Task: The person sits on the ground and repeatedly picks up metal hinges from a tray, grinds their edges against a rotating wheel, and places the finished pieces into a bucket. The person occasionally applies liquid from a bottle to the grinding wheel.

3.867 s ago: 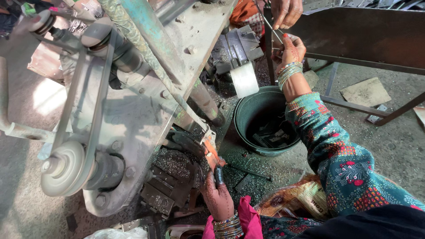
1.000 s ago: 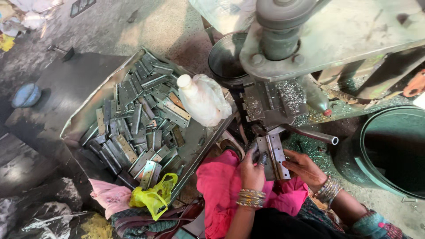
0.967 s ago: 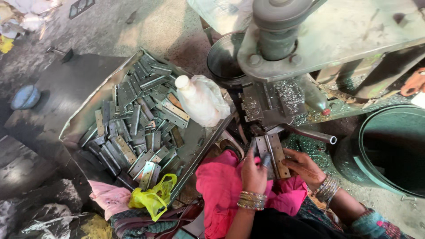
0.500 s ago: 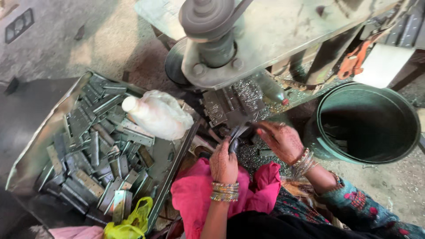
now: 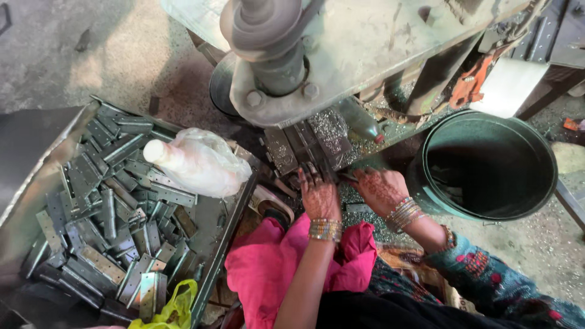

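Workshop floor, bare dusty concrete (image 5: pixel 91 55), heavy grey press machine (image 5: pixel 341 55) filling the top of the view from 11 to 2 o'clock.

Your left hand (image 5: pixel 318 194) sits dead centre, fingers (image 5: pixel 308 176) stretched forward and flat, tips on the dark metal pieces (image 5: pixel 308 146) lying on the machine bed just under the press column. No closed grip visible there; can't tell if anything is pinched under the tips.

Your right hand (image 5: pixel 382 190) is just beside it at 3 o'clock, fingers curled inward toward a thin dark bit at the bed edge; can't tell whether they actually hold it. Bangles on both wrists.

Bed and ledge around both hands are littered with bright metal shavings (image 5: pixel 332 125).

Steel tray (image 5: pixel 36 176) at 9 o'clock, full of flat grey hinge-like metal strips (image 5: pixel 109 207) piled loose. A white plastic bottle wrapped in a clear bag (image 5: pixel 195 161) lies on the pile at the tray's upper right. Yellow plastic bag (image 5: pixel 170 311) at 7 o'clock.

Dark green round bucket (image 5: pixel 487 164) at 3 o'clock, near your right hand, not touching. Pink cloth (image 5: pixel 274 268) over your lap at 6 o'clock.
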